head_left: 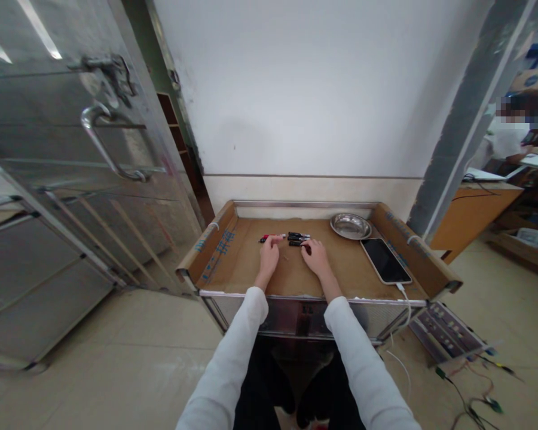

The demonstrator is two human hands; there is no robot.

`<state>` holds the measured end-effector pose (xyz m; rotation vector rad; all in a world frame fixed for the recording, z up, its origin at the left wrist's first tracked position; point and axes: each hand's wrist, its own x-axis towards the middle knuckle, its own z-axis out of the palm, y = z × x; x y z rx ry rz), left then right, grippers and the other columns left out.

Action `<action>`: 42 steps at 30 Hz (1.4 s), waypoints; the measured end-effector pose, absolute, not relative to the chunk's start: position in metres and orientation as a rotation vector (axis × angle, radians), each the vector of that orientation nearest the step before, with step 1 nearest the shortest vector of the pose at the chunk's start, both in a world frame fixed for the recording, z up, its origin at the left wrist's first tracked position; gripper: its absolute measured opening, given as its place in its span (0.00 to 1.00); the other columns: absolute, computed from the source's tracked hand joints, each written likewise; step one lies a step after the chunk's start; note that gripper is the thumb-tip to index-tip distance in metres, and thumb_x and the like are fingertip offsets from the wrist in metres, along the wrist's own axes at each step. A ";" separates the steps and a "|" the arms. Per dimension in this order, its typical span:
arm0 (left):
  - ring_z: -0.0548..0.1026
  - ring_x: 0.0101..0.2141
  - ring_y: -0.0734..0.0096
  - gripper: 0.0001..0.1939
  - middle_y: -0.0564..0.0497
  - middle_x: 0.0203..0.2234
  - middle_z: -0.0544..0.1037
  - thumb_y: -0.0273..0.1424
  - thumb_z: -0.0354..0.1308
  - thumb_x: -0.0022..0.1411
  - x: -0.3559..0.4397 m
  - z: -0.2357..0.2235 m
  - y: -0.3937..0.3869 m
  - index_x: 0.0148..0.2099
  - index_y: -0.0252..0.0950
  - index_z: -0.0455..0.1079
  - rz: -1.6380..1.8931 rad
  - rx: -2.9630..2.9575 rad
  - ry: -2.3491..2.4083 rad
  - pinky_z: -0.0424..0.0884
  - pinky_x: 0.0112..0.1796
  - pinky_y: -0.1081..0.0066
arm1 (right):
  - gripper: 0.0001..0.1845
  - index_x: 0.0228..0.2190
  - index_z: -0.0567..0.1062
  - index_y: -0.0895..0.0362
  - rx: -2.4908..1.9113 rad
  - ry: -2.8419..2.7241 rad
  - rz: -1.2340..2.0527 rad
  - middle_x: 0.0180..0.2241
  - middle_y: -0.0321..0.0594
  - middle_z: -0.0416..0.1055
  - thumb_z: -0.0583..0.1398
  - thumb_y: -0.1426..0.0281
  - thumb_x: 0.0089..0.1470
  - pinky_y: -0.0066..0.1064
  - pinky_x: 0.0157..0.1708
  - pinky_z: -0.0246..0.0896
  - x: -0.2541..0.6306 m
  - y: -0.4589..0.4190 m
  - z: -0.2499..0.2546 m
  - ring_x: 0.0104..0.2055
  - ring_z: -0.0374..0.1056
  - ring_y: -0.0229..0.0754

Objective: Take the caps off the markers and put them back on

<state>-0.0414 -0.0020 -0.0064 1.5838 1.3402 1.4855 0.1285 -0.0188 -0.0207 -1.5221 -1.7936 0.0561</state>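
Note:
Several slim black pens [298,235] lie side by side on the brown cardboard lining [246,269] of a shallow tray-like stand. My right hand [314,258] is at their right end, fingers curled in around the nearest black pen. To the left lies a small group of red and black pens [263,239]. My left hand [269,254] reaches over this group with its fingers together and bent onto it; the exact grip is partly hidden. A tiny pale scrap [286,258] rests between both hands.
At the back right of the tray is a round metal dish [350,226]. A phone [386,261] with a white cable [406,298] lies at the right. Folded cardboard walls [412,245] edge both sides. An electrical panel [448,334] with loose wires sits on the floor. A person [511,134] is far right.

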 end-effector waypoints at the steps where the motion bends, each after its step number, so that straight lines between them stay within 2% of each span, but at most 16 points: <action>1: 0.75 0.38 0.68 0.16 0.48 0.35 0.78 0.16 0.45 0.52 -0.050 -0.006 -0.004 0.34 0.36 0.70 1.413 1.650 1.299 0.69 0.46 0.62 | 0.10 0.35 0.73 0.55 -1.524 -1.793 0.060 0.38 0.42 0.72 0.53 0.71 0.55 0.34 0.42 0.55 0.128 -0.019 -0.021 0.41 0.63 0.45; 5: 0.74 0.41 0.66 0.19 0.49 0.38 0.77 0.15 0.49 0.50 -0.073 -0.003 -0.016 0.38 0.38 0.72 1.131 2.047 1.164 0.68 0.48 0.61 | 0.10 0.35 0.74 0.55 -1.559 -1.790 0.067 0.37 0.42 0.71 0.53 0.71 0.55 0.34 0.42 0.54 0.128 -0.021 -0.018 0.40 0.62 0.45; 8: 0.72 0.43 0.61 0.10 0.49 0.36 0.76 0.22 0.57 0.54 -0.069 -0.001 -0.022 0.37 0.40 0.73 1.006 2.282 1.199 0.64 0.51 0.56 | 0.10 0.36 0.74 0.55 -1.605 -1.762 0.068 0.38 0.42 0.71 0.53 0.73 0.54 0.34 0.42 0.53 0.128 -0.024 -0.016 0.41 0.62 0.46; 11: 0.71 0.41 0.60 0.02 0.47 0.33 0.73 0.27 0.60 0.55 -0.053 -0.002 -0.022 0.33 0.38 0.72 1.035 2.326 1.297 0.65 0.48 0.57 | 0.12 0.36 0.74 0.54 -1.660 -1.731 0.059 0.38 0.42 0.70 0.53 0.75 0.53 0.34 0.41 0.52 0.129 -0.027 -0.015 0.42 0.61 0.46; 15: 0.71 0.38 0.64 0.05 0.49 0.30 0.70 0.26 0.59 0.56 -0.029 -0.004 -0.014 0.29 0.37 0.66 1.085 2.294 1.319 0.67 0.44 0.63 | 0.11 0.37 0.74 0.54 -1.702 -1.739 0.021 0.38 0.43 0.70 0.54 0.75 0.53 0.34 0.42 0.51 0.129 -0.027 -0.016 0.43 0.60 0.46; 19: 0.71 0.36 0.69 0.03 0.50 0.32 0.71 0.24 0.55 0.58 -0.012 -0.002 -0.006 0.32 0.36 0.65 0.961 2.273 1.394 0.68 0.42 0.67 | 0.11 0.37 0.74 0.55 -1.732 -1.725 -0.010 0.38 0.43 0.68 0.54 0.74 0.54 0.33 0.42 0.51 0.129 -0.025 -0.018 0.42 0.59 0.45; 22: 0.73 0.38 0.68 0.01 0.48 0.35 0.72 0.25 0.53 0.60 -0.006 0.000 -0.005 0.36 0.35 0.64 0.915 2.280 1.484 0.68 0.42 0.66 | 0.10 0.37 0.73 0.56 -1.720 -1.709 -0.025 0.38 0.43 0.67 0.54 0.74 0.53 0.32 0.42 0.51 0.130 -0.025 -0.018 0.42 0.59 0.45; 26: 0.74 0.40 0.65 0.07 0.45 0.40 0.72 0.28 0.53 0.62 -0.004 0.002 -0.011 0.43 0.35 0.61 0.935 2.289 1.610 0.69 0.41 0.67 | 0.10 0.36 0.72 0.57 -1.727 -1.679 -0.022 0.37 0.43 0.67 0.53 0.76 0.53 0.31 0.40 0.51 0.130 -0.026 -0.016 0.40 0.60 0.43; 30: 0.74 0.39 0.65 0.04 0.46 0.38 0.73 0.30 0.51 0.64 -0.004 0.008 -0.019 0.40 0.35 0.62 0.800 2.361 1.680 0.68 0.39 0.69 | 0.09 0.32 0.72 0.58 -1.789 -1.677 -0.050 0.36 0.43 0.67 0.52 0.76 0.54 0.31 0.39 0.50 0.128 -0.029 -0.014 0.39 0.59 0.43; 42: 0.74 0.39 0.65 0.08 0.44 0.39 0.73 0.32 0.50 0.65 -0.002 0.014 -0.025 0.41 0.34 0.66 0.751 2.355 1.847 0.67 0.38 0.70 | 0.11 0.34 0.74 0.56 -1.840 -1.650 -0.040 0.39 0.45 0.67 0.53 0.75 0.54 0.34 0.40 0.51 0.127 -0.033 -0.013 0.43 0.59 0.46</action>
